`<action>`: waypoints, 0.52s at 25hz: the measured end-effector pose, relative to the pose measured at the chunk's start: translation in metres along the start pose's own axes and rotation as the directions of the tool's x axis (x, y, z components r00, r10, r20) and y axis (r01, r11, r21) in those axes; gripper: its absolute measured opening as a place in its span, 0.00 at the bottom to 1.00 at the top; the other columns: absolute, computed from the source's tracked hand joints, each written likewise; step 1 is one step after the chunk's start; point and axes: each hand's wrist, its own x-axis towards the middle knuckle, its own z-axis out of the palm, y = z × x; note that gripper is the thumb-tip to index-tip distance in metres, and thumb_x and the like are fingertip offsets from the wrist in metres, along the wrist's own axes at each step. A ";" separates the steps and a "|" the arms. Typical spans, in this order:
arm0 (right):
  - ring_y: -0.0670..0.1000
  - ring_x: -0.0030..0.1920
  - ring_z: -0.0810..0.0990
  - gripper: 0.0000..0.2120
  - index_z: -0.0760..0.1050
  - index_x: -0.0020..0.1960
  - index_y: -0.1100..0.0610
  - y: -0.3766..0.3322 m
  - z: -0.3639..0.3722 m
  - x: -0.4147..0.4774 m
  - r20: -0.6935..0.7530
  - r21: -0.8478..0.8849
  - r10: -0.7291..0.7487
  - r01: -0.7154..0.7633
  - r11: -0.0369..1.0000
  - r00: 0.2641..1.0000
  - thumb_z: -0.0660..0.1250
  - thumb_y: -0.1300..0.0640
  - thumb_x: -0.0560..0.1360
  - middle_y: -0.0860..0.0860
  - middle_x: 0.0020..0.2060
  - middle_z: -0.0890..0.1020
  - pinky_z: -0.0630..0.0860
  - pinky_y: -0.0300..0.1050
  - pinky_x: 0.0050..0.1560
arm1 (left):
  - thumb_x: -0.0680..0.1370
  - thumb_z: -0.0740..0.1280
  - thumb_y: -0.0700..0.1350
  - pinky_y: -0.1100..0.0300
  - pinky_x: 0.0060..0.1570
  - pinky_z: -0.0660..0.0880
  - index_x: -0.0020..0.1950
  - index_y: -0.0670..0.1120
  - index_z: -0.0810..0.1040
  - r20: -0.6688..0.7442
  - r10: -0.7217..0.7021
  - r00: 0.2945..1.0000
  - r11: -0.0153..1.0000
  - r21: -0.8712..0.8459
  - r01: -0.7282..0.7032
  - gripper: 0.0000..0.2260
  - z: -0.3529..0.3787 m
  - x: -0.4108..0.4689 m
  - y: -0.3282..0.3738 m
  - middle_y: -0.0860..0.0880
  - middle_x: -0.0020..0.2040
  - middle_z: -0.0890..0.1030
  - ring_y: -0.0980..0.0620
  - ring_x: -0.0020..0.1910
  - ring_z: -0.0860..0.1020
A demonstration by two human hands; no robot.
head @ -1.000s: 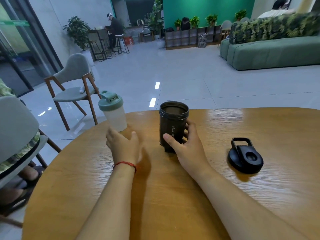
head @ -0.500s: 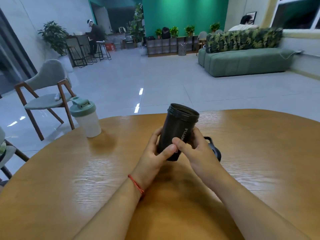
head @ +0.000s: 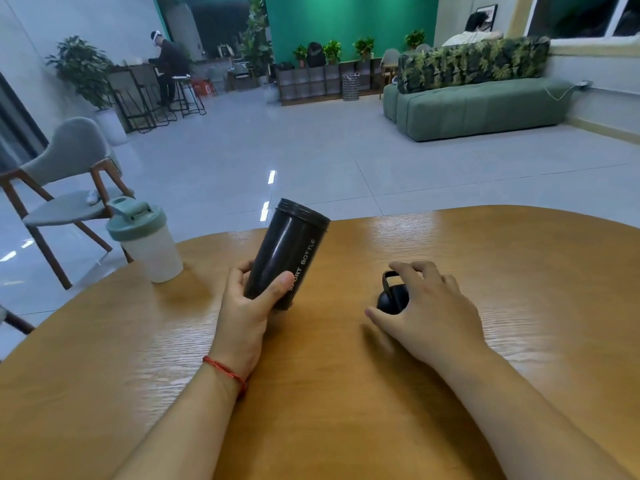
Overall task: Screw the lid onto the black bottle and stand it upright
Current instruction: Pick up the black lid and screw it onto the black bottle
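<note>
The black bottle (head: 287, 254), printed "SPORT BOTTLE", has no lid and hangs tilted just above the round wooden table (head: 329, 393), its open mouth pointing up and away from me. My left hand (head: 246, 313) grips its lower half. To the right, the black lid (head: 393, 299) with a carry loop lies on the table. My right hand (head: 433, 313) is curled over it, thumb on its near left side and fingers over the loop. The hand hides most of the lid.
A frosted shaker with a green lid (head: 149, 244) stands upright near the table's far left edge. A grey chair (head: 69, 174) stands beyond that edge. A green sofa (head: 478, 109) and other people are far off across the tiled floor.
Both hands held the bottle half a second ago. My right hand has let go and moved right onto the lid. My left hand alone has raised the bottle and tilted it further.
</note>
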 end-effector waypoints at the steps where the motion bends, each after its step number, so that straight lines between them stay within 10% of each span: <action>1: 0.56 0.73 0.75 0.40 0.67 0.81 0.39 0.000 0.002 0.000 0.003 0.003 -0.002 0.002 1.000 1.000 0.71 0.28 0.73 0.45 0.78 0.70 0.80 0.53 0.59 | 0.66 0.84 0.57 0.35 0.61 0.83 0.70 0.50 0.77 0.008 0.006 1.000 1.000 -0.020 -0.006 0.36 0.000 -0.001 0.001 0.43 0.67 0.81 0.40 0.63 0.84; 4: 0.53 0.67 0.79 0.33 0.72 0.77 0.40 0.007 0.001 0.004 -0.060 0.304 -0.010 0.028 0.952 0.998 0.74 0.35 0.74 0.45 0.72 0.76 0.80 0.51 0.60 | 0.68 0.82 0.56 0.36 0.60 0.84 0.69 0.52 0.79 0.047 0.016 0.999 0.999 -0.053 -0.013 0.31 -0.001 -0.003 0.002 0.44 0.67 0.81 0.40 0.65 0.84; 7: 0.50 0.65 0.83 0.27 0.78 0.73 0.40 0.007 -0.008 0.009 -0.032 0.903 0.072 -0.002 0.429 0.997 0.74 0.38 0.74 0.43 0.66 0.83 0.80 0.52 0.65 | 0.70 0.79 0.59 0.44 0.47 0.85 0.68 0.53 0.78 0.103 -0.009 0.995 0.998 -0.057 0.015 0.28 0.001 -0.007 0.004 0.43 0.66 0.81 0.44 0.60 0.86; 9: 0.51 0.64 0.83 0.25 0.79 0.73 0.41 0.003 -0.011 0.010 0.009 0.990 0.074 -0.019 0.136 0.997 0.74 0.42 0.76 0.45 0.63 0.86 0.79 0.51 0.60 | 0.71 0.75 0.62 0.51 0.40 0.82 0.66 0.53 0.79 0.151 -0.024 0.988 1.000 -0.010 0.025 0.26 0.002 -0.011 0.005 0.41 0.64 0.81 0.44 0.55 0.85; 13: 0.50 0.69 0.83 0.24 0.78 0.73 0.37 0.001 -0.004 0.007 -0.062 0.996 -0.001 0.062 0.057 0.998 0.73 0.44 0.78 0.43 0.67 0.85 0.77 0.51 0.66 | 0.72 0.73 0.64 0.56 0.37 0.80 0.63 0.51 0.81 0.232 -0.034 0.972 0.996 0.094 0.013 0.25 0.004 -0.017 0.005 0.47 0.55 0.85 0.50 0.49 0.84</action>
